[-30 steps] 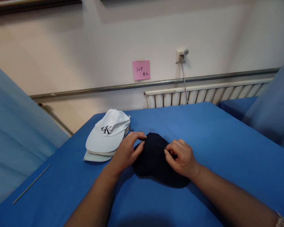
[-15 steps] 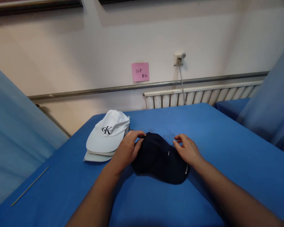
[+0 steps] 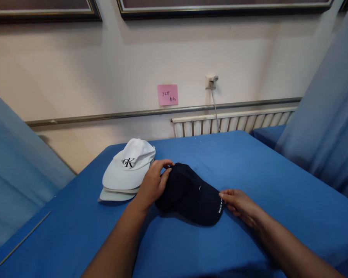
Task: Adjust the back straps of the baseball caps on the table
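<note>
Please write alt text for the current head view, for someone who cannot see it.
A left hand and right hand hold a dark fabric cap by its crown and brim on a blue cloth-covered table. Pale fabric caps lie stacked to its left, a square pink note on the wall behind.

The dark navy brimmed cap is matt cloth, the pink square note matt paper, the long grey pipe dull metal.
</note>
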Available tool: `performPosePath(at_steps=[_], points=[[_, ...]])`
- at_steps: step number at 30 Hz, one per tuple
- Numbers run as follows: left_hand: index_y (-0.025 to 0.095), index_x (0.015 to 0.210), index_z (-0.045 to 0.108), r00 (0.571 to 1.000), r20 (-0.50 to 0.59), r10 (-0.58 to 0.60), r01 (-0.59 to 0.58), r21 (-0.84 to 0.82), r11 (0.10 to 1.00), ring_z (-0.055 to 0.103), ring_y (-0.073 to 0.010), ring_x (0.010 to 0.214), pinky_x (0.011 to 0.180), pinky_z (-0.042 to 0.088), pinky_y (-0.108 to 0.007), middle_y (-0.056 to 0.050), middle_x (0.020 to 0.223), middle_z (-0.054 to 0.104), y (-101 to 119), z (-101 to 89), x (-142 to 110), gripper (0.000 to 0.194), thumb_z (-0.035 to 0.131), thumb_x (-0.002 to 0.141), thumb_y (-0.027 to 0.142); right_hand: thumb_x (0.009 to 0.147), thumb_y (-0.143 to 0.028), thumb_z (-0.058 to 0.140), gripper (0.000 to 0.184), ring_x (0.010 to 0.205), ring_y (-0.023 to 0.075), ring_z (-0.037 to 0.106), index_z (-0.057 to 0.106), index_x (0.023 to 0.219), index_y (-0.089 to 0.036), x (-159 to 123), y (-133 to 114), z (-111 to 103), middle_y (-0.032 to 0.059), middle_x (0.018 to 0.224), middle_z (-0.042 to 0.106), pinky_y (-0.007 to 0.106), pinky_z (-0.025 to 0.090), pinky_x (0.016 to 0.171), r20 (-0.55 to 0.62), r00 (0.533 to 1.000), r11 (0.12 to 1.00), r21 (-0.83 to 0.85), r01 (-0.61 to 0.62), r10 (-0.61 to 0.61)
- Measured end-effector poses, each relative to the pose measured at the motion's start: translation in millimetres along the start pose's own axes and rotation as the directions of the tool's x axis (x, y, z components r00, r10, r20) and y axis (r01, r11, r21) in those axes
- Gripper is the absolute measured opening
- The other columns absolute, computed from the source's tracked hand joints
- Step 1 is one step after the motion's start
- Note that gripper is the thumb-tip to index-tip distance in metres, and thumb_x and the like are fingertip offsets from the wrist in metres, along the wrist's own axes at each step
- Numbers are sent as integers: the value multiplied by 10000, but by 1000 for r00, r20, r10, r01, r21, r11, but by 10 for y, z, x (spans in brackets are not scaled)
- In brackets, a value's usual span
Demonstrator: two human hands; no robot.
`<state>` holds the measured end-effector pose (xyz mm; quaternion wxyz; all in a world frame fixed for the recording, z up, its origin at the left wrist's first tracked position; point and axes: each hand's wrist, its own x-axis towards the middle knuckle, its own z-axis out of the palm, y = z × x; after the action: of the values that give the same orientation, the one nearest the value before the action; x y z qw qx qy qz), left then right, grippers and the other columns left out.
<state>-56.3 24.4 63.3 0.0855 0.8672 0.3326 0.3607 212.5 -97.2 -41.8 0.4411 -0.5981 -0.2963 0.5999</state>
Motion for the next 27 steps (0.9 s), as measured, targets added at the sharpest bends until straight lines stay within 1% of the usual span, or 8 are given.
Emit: performPosePath(at_steps=[5,9,12,15,18,20,23,27], points=[[206,1081,561,998,-10,-58,57,-58,997,611,-190,955,892,486,-361,-46,1039,642,-46,-12,17,189,467,919,227,697,-420,721,320,419,34,291,543,746,-158,24,3,4,-94,496,368,176,162,391,-8,1000,1000,1,13,-13],[209,1079,568,998,19,-53,55,-88,995,602,-190,973,899,481,-361,-47,1053,639,-37,-21,14,191,470,916,225,758,-411,687,285,419,36,318,572,756,-150,7,0,38,-74,519,407,168,170,373,-43,997,998,11,61,-60],[212,1093,569,998,43,-45,49,-94,994,597,-188,982,907,476,-363,-46,1058,637,-32,-27,3,203,469,916,219,778,-390,691,282,427,35,359,561,713,-148,7,5,34,-56,545,442,157,192,357,-14,999,997,68,39,-38],[216,1087,572,998,15,-57,58,-84,995,602,-186,970,898,480,-359,-41,1047,643,-41,-37,-4,199,476,912,220,763,-327,726,261,436,39,416,554,694,-145,33,22,19,-43,554,474,142,232,349,17,1000,988,156,-9,6],[215,1084,571,998,-17,-58,57,-69,996,610,-189,953,880,488,-361,-42,1031,650,-59,-48,-2,198,483,907,226,748,-287,754,230,481,50,497,576,745,-141,79,41,17,-21,602,535,129,323,377,69,997,953,298,-63,44],[213,1083,571,998,-26,-55,53,-65,996,611,-192,951,873,492,-365,-47,1032,648,-70,-51,-1,199,480,907,229,747,-271,759,221,474,48,497,577,754,-146,117,47,18,-28,594,531,126,349,386,87,994,925,369,-94,66],[203,1076,574,998,-23,-53,52,-57,997,607,-193,946,876,492,-372,-55,1038,642,-80,-42,-6,196,480,906,229,748,-248,751,210,428,38,436,565,726,-153,177,47,-3,-52,547,476,125,287,343,68,997,923,379,-67,44],[200,1072,577,999,-15,-52,51,-46,998,600,-195,948,881,489,-380,-62,1043,637,-73,-4,-26,194,474,911,233,755,-255,726,205,402,38,384,574,685,-136,253,32,-88,-49,512,457,143,241,327,34,999,967,253,13,-23]])
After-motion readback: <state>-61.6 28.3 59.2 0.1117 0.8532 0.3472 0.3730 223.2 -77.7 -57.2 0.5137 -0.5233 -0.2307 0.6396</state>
